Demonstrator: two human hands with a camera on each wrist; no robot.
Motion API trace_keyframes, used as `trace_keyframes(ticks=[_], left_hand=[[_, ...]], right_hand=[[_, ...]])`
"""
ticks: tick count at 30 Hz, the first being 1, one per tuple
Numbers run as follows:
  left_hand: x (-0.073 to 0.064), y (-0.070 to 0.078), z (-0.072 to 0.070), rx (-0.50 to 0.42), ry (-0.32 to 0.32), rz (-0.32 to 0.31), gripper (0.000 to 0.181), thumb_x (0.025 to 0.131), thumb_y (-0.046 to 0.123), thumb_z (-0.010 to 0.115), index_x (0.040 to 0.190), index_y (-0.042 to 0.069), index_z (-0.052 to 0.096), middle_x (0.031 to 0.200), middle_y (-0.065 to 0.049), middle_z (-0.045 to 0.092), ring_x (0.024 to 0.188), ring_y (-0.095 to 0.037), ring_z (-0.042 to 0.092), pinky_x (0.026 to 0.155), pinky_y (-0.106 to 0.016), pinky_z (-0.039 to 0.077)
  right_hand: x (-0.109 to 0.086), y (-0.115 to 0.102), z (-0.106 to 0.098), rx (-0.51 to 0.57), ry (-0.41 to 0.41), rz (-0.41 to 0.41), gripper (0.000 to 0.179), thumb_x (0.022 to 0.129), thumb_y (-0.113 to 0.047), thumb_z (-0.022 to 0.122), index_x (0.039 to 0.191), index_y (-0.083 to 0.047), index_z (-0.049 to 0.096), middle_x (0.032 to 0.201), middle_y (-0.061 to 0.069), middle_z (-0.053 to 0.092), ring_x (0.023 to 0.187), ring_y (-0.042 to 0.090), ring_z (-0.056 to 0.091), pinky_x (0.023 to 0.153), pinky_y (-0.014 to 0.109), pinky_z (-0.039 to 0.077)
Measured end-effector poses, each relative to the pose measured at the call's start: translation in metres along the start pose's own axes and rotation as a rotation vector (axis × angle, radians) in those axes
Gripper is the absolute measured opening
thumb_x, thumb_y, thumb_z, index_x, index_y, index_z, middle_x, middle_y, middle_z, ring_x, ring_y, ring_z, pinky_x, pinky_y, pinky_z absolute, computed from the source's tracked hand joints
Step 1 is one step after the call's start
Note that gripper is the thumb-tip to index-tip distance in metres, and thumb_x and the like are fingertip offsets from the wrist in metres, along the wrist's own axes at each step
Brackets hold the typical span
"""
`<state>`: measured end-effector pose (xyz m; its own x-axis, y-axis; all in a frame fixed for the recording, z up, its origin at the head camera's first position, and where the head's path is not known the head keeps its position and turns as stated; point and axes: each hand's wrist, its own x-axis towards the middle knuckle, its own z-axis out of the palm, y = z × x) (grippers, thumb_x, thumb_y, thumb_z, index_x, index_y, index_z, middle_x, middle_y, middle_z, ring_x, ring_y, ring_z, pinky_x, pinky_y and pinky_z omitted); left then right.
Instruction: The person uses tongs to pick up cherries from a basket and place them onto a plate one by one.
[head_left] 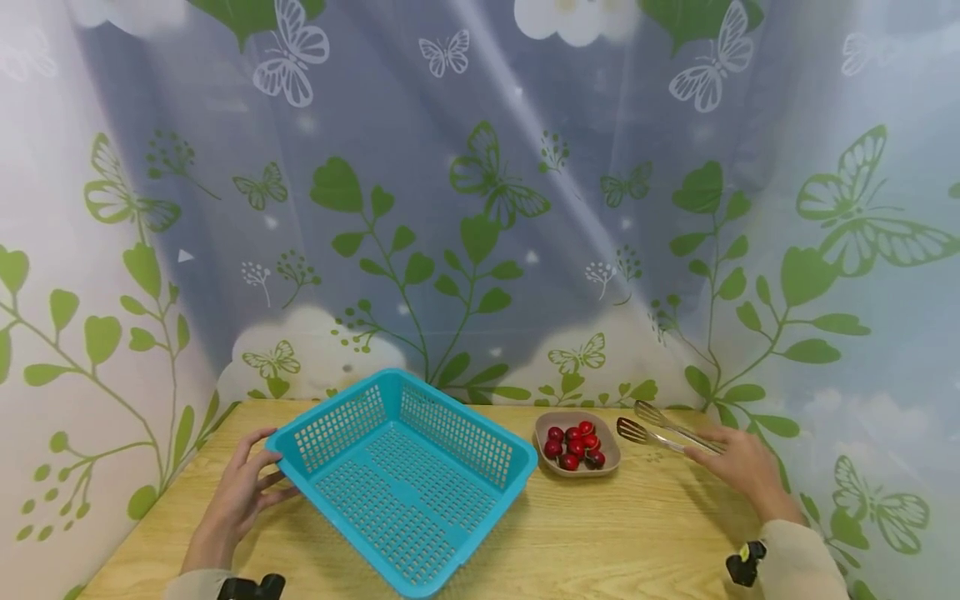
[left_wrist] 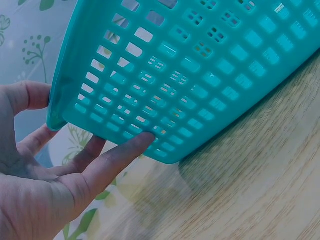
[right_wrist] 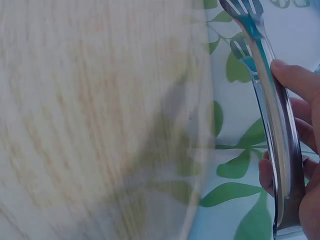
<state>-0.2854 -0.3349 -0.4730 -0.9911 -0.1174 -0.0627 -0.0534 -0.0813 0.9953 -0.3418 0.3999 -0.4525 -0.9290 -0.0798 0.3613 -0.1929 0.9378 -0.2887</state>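
Note:
A blue plastic basket with perforated sides stands turned cornerwise in the head view. At its left corner my left hand grips it, fingers at the rim and thumb against the holed side, as the left wrist view shows. My right hand holds metal tongs with slotted ends, their two arms spread apart. Those ends point left, towards a small beige bowl of dark red, cherry-like fruits. The bowl sits between the basket and the tongs.
The wooden tabletop bears the basket and bowl. A curtain printed with leaves and butterflies hangs close behind the table and along both sides.

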Motion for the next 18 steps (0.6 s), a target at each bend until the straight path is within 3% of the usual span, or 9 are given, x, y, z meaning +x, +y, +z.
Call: trace_keyframes(ticks=[4,7,11,14,18], left_hand=[[-0.001,0.001,-0.001,-0.006,-0.002,0.01,0.045,0.108,0.021,0.048,0.149,0.031,0.031,0.134,-0.008,0.044,0.105,-0.018,0.067,0.091,-0.043,0.066],[-0.002,0.0,-0.001,-0.004,-0.002,0.012,0.047,0.108,0.022,0.048,0.15,0.03,0.03,0.134,-0.008,0.044,0.105,-0.018,0.067,0.091,-0.043,0.066],[-0.003,0.0,-0.001,0.002,-0.001,0.01,0.047,0.108,0.021,0.048,0.151,0.029,0.03,0.135,-0.009,0.043,0.105,-0.018,0.067,0.092,-0.045,0.066],[-0.002,0.0,0.0,0.0,0.0,-0.004,0.048,0.108,0.022,0.048,0.152,0.029,0.029,0.138,-0.009,0.042,0.106,-0.017,0.067,0.093,-0.044,0.065],[-0.001,0.001,0.0,0.003,0.008,-0.015,0.05,0.108,0.023,0.047,0.153,0.03,0.027,0.142,-0.011,0.039,0.106,-0.016,0.066,0.093,-0.043,0.065]], right_hand=[[0.001,0.005,0.007,0.011,-0.013,0.02,0.056,0.091,-0.048,0.074,0.121,0.0,0.073,0.131,0.035,0.063,0.091,0.045,0.07,0.052,0.039,0.054],[0.0,0.01,0.012,0.017,-0.024,0.023,0.055,0.091,-0.047,0.074,0.12,0.001,0.073,0.13,0.035,0.063,0.09,0.045,0.07,0.049,0.035,0.051],[0.0,0.017,0.017,0.027,-0.032,0.003,0.052,0.092,-0.043,0.075,0.116,0.003,0.074,0.124,0.033,0.068,0.105,0.053,0.067,0.07,0.054,0.062],[0.001,0.019,0.02,0.048,-0.04,-0.04,0.048,0.092,-0.036,0.076,0.114,0.007,0.073,0.119,0.032,0.07,0.109,0.054,0.065,0.087,0.066,0.058],[0.003,0.018,0.022,0.06,-0.072,-0.099,0.045,0.091,-0.026,0.078,0.114,0.012,0.071,0.114,0.034,0.071,0.108,0.055,0.064,0.093,0.069,0.055]])
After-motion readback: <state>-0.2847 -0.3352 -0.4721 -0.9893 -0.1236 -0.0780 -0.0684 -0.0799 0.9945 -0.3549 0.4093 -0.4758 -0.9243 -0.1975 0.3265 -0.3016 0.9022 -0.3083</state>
